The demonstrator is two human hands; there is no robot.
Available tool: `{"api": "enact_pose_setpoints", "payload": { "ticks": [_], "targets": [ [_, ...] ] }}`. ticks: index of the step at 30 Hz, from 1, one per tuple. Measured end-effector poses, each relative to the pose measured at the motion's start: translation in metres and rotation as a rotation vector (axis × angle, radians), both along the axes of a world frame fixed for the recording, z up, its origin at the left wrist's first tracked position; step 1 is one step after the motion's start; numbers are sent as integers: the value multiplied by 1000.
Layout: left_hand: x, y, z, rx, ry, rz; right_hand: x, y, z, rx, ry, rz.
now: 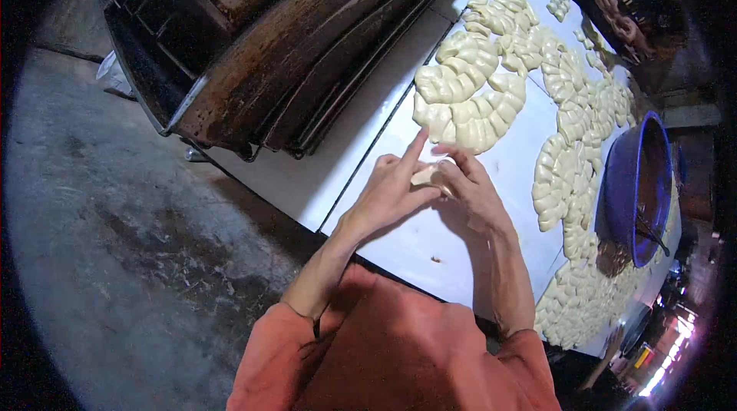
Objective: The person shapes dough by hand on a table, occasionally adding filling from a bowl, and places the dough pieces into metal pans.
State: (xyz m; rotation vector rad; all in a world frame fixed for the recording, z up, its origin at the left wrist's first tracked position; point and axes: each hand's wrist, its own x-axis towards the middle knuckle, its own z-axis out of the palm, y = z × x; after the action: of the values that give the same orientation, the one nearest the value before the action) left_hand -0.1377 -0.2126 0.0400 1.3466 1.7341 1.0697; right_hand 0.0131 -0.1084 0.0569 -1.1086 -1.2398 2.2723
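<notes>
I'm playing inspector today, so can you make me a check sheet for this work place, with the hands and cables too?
Surface: white table, small dark mark near the person.
Job's things: many pale dough pieces, mostly touching; one small piece between the hands.
Clutter: blue bowl at right, brown-stained trays at left.
Hands: left hand and right hand both hold the small piece.
Cables: nothing seen.
Surroundings: stained grey floor; another person at top right.
</notes>
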Motion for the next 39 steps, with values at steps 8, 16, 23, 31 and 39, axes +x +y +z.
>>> {"api": "enact_pose_setpoints", "payload": {
  "ticks": [8,16,23,31,39],
  "targets": [
    [4,-3,-19,-7,-108,0,26,14,-6,50,-98,119],
    [15,10,24,-190,-76,-70,23,6,5,144,-1,180],
    [29,-3,-14,-3,327,-84,30,0,1,697,-323,254],
    [42,-11,-44,10,753,-25,82,6,1,-49,158,145],
    [63,12,29,-4,127,-129,108,7,19,-45,194,-189]
  ]
}}
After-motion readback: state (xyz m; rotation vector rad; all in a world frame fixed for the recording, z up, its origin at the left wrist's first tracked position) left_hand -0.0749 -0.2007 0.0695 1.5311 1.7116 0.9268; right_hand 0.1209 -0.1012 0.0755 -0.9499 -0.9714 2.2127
